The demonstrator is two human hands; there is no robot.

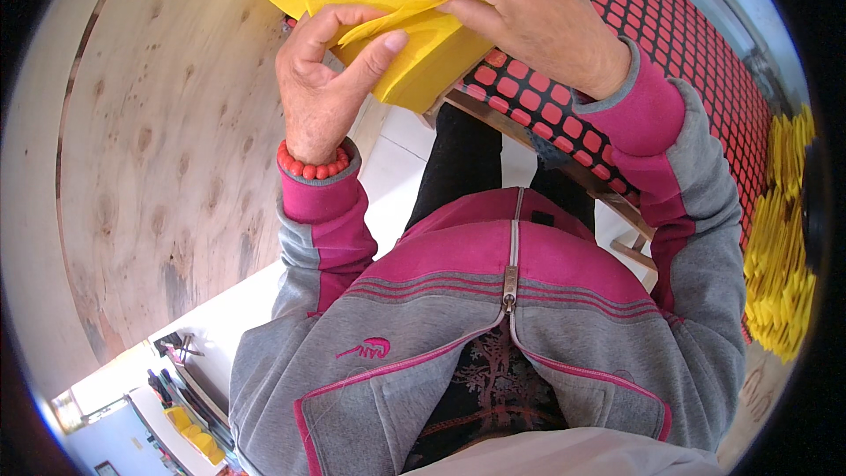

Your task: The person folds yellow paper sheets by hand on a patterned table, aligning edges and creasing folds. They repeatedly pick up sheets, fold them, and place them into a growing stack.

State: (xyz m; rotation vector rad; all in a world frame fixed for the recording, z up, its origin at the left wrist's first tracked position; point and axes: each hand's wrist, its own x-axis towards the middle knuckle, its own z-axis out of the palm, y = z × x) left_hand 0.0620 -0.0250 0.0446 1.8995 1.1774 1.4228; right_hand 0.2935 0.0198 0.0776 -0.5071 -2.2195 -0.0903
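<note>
Sheets of thin yellow fabric (432, 57), folded and layered, lie at the top of the head view over the edge of a patterned surface. My right hand (520, 13) pinches a raised fold of this fabric between thumb and fingertips. To its left, my left hand (326, 75) has the corner of the same fold between its thumb and forefinger, with the thumb stretched along the near side. The other fingers of the left hand are partly hidden. A red bead bracelet (313, 166) circles the left wrist.
A red-and-black patterned cover (670, 44) spreads under and right of the fabric. A pale plywood board (167, 141) fills the left. Yellow fabric pieces are piled (780, 256) at the far right. Below are my legs and a wooden frame (634, 256); cluttered shelving (176, 397) stands lower left.
</note>
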